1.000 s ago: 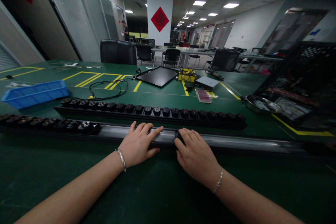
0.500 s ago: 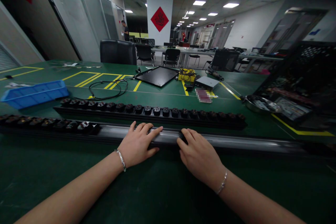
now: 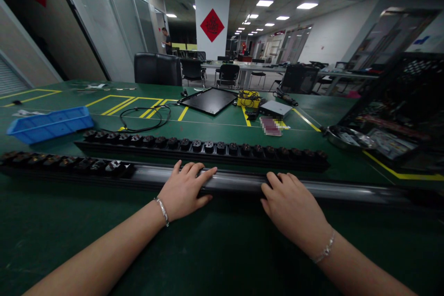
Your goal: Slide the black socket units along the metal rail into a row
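A long black rail (image 3: 239, 181) with a shiny channel lies across the table in front of me. Several black socket modules (image 3: 67, 163) fill its left part. My left hand (image 3: 185, 190) straddles the rail's middle, fingers across the top and thumb on the near side. To the right of it, my right hand (image 3: 293, 201) bends its fingers down onto the channel; whatever is under the fingertips is hidden. Behind lies a second black rail (image 3: 204, 155), lined with a row of round-topped socket modules (image 3: 208, 146).
A blue bin (image 3: 52, 125) stands at the left, near a looped black cable (image 3: 145, 127). Farther back are a dark flat panel (image 3: 210, 101), a yellow basket of cables (image 3: 249, 99) and a grey box (image 3: 275, 108). A metal bowl (image 3: 350, 138) sits at right.
My right hand has moved right along the rail, away from my left hand. The dark piece seen at its fingertips before no longer shows. My left hand stays in place.
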{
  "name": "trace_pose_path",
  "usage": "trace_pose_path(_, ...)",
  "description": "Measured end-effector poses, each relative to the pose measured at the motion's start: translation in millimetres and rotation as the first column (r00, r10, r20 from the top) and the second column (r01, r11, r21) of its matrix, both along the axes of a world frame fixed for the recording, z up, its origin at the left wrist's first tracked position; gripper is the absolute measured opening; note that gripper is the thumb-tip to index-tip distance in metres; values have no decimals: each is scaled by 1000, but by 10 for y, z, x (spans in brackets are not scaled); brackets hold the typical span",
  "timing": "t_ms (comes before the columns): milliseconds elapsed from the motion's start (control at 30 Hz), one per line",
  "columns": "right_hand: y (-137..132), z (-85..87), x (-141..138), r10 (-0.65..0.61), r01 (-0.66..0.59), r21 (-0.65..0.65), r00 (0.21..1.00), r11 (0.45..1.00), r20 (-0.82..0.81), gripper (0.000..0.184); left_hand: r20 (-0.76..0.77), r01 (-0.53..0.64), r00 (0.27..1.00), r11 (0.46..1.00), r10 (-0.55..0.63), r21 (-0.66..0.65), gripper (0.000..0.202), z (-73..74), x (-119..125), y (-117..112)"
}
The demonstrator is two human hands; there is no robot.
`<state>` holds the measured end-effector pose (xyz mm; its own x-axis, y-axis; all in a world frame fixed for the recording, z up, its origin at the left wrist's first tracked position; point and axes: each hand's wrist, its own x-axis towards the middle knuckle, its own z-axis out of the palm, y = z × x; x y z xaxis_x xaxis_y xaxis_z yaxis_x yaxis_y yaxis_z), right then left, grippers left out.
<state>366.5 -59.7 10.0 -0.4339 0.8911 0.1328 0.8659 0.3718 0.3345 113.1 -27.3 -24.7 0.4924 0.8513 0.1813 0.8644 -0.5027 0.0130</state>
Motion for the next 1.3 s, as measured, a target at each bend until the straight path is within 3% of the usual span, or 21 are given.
trace_pose_path(200, -13, 140, 136, -117, 126, -108, 990, 986, 85, 24, 6, 2, 1000, 1000, -2, 14, 65, -17, -10, 7)
trace_pose_path(367, 30, 197, 271, -86, 108, -182, 988, 977, 127, 35, 7, 2, 1000, 1000, -2, 15, 64, -14, -1, 16)
trace_pose_path(500, 79, 241, 339, -188, 217, -210, 971, 953, 150, 37, 17, 6, 1000, 1000, -6, 14, 64, -10, 0, 13)
trace_pose_path(833, 263, 290, 688, -517, 544, -321, 838, 775, 173, 35, 21, 9, 1000, 1000, -9, 12, 64, -17, -13, 12)
trace_pose_path(1200, 389, 377, 963, -576, 566, -485, 804, 667, 146, 35, 18, 4, 1000, 1000, -5, 12, 64, -14, -4, 6)
trace_pose_path(1300, 430, 329, 1102, -582, 556, -487, 805, 674, 116, 32, 19, 8, 1000, 1000, -8, 15, 64, -16, -8, 9)
